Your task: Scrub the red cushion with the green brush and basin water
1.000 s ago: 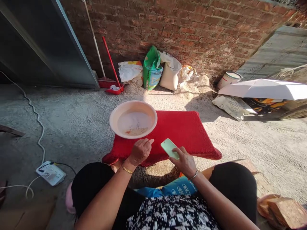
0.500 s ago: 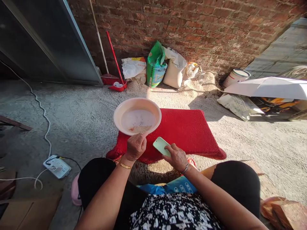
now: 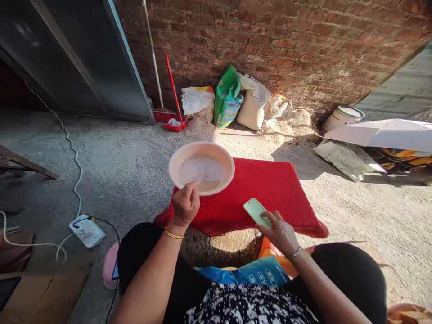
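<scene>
A pale pink basin (image 3: 173,173) sits on the left part of a red cloth-covered surface (image 3: 270,182), with a whitish bottom and a small heap of tan grains at its near side. My left hand (image 3: 185,204) is closed at the basin's near rim and overlaps it; whatever its fingers hold, if anything, is hidden. To the right, my right hand (image 3: 280,231) grips the lower end of a phone in a light green case (image 3: 255,209), just over the red cloth's near edge. A blue printed cushion or bag (image 3: 259,272) lies at my lap.
Along the brick wall stand a green sack (image 3: 227,99), a white sack (image 3: 254,105) and a red dustpan (image 3: 174,126). A white bucket (image 3: 344,117) and a pale umbrella (image 3: 381,132) are at right. A power strip (image 3: 87,231) with cables lies on the left floor.
The view has shifted a little. My right hand has moved right with the phone, away from the basin. My left hand has slid slightly left along the basin's near rim, still closed.
</scene>
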{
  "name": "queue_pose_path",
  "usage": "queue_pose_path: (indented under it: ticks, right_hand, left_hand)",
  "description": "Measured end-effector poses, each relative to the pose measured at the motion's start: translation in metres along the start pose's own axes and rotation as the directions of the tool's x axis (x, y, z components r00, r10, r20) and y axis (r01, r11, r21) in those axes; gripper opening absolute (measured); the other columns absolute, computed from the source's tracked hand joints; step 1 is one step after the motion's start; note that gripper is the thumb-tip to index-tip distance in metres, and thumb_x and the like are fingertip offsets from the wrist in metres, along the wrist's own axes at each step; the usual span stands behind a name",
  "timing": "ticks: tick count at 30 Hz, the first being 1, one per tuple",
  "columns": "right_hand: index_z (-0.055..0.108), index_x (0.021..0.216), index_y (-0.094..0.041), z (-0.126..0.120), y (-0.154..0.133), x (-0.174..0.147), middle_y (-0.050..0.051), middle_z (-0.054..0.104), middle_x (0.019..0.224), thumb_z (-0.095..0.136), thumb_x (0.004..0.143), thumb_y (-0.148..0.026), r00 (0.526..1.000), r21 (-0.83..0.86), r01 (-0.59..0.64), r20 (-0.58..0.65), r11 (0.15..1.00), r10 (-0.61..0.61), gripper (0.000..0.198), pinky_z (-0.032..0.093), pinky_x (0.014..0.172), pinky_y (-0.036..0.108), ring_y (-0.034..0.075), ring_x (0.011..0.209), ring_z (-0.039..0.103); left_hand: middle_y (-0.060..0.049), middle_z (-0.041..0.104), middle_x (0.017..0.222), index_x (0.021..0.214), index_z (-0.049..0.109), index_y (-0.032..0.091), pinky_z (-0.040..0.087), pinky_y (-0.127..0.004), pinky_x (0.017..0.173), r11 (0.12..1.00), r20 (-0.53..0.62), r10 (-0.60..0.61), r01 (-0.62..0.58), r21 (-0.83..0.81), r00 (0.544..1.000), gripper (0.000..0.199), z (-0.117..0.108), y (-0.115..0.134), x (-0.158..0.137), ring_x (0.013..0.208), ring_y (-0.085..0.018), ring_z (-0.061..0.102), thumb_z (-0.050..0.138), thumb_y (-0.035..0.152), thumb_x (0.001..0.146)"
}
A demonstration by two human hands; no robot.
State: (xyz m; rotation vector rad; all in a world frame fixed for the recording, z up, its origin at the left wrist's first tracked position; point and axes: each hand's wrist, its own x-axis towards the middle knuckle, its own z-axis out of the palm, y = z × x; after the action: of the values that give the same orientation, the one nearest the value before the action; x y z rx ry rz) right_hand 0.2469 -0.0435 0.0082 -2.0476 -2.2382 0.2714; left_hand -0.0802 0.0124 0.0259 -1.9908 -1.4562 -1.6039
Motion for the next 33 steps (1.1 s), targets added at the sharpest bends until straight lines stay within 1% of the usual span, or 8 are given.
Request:
queue_pose_path:
  ticks: [2,6,8,11,22,27,30,33]
  right_hand:
    - [0.061,0.107,-0.025,0.01,-0.051,0.013,0.004,0.058,0.097,0.058,0.084,-0.048,0.969,0.048,0.244,0.024,0.969,-0.245,0.032,0.041,0.066,0.026,0.016,0.078,0.06]
    - [0.063,0.109,-0.026,0.019,-0.129,0.041,0.005,0.056,0.097,0.061,0.081,-0.051,0.812,0.084,0.572,0.085,0.816,-0.578,0.038,0.04,0.072,0.027,0.017,0.081,0.057]
    - [0.063,0.112,-0.027,0.019,-0.148,0.055,0.006,0.056,0.098,0.061,0.081,-0.051,0.744,0.084,0.649,0.14,0.756,-0.654,0.039,0.04,0.074,0.028,0.017,0.082,0.056]
    - [0.063,0.114,-0.027,0.015,-0.151,0.072,0.006,0.056,0.099,0.062,0.081,-0.048,0.723,0.077,0.658,0.212,0.749,-0.657,0.039,0.04,0.075,0.029,0.018,0.083,0.056]
    - [0.061,0.115,-0.026,0.008,-0.073,0.084,0.005,0.056,0.102,0.061,0.083,-0.043,0.884,0.026,0.437,0.174,0.899,-0.434,0.036,0.039,0.077,0.026,0.017,0.09,0.056]
    - [0.06,0.114,-0.028,0.009,-0.031,0.069,0.005,0.059,0.103,0.056,0.084,-0.052,0.995,-0.072,0.082,0.068,0.994,-0.077,0.038,0.041,0.066,0.026,0.019,0.083,0.061]
    - [0.058,0.114,-0.028,0.003,0.006,0.059,0.008,0.061,0.106,0.049,0.083,-0.061,0.979,-0.111,-0.193,0.048,0.975,0.199,0.046,0.043,0.065,0.031,0.025,0.088,0.064]
    - [0.058,0.113,-0.026,-0.011,0.049,0.051,0.011,0.064,0.106,0.046,0.079,-0.068,0.896,-0.119,-0.436,0.032,0.892,0.443,0.055,0.046,0.07,0.038,0.03,0.093,0.064]
  left_hand:
    - [-0.006,0.073,0.089,0.105,0.062,0.017,0.052,-0.024,0.073,0.999,-0.017,-0.054,0.054,0.001,0.998,0.021,-0.001,-0.001,0.0,0.081,-0.015,0.07,0.047,0.014,0.091]
    - [-0.006,0.074,0.09,0.105,0.062,0.017,0.052,-0.024,0.073,0.997,-0.006,-0.082,0.082,0.0,0.997,0.022,-0.001,-0.003,-0.003,0.081,-0.015,0.07,0.048,0.012,0.09]
    - [-0.007,0.074,0.091,0.106,0.062,0.017,0.052,-0.024,0.073,0.997,-0.001,-0.072,0.072,0.006,0.997,0.022,0.0,-0.004,-0.004,0.082,-0.016,0.07,0.048,0.012,0.089]
    - [-0.006,0.074,0.089,0.106,0.062,0.017,0.052,-0.023,0.072,0.998,0.006,-0.06,0.06,0.02,0.998,0.022,0.001,-0.005,-0.006,0.081,-0.015,0.071,0.048,0.012,0.089]
    - [-0.007,0.073,0.086,0.102,0.063,0.017,0.051,-0.023,0.07,0.999,0.059,-0.018,0.014,0.052,0.998,0.022,0.006,-0.003,-0.008,0.076,-0.015,0.07,0.047,0.012,0.089]
    - [-0.006,0.073,0.086,0.103,0.063,0.018,0.052,-0.024,0.073,0.999,0.083,0.007,-0.011,0.047,0.996,0.023,0.009,-0.002,-0.007,0.078,-0.016,0.07,0.046,0.01,0.089]
    - [-0.006,0.073,0.085,0.101,0.063,0.018,0.051,-0.024,0.071,0.999,0.082,0.007,-0.01,0.037,0.997,0.022,0.009,0.0,-0.006,0.076,-0.015,0.07,0.047,0.011,0.089]
    - [-0.006,0.073,0.084,0.102,0.063,0.018,0.051,-0.025,0.072,0.999,0.087,0.01,-0.013,0.036,0.996,0.022,0.008,0.001,-0.005,0.076,-0.016,0.07,0.045,0.012,0.089]
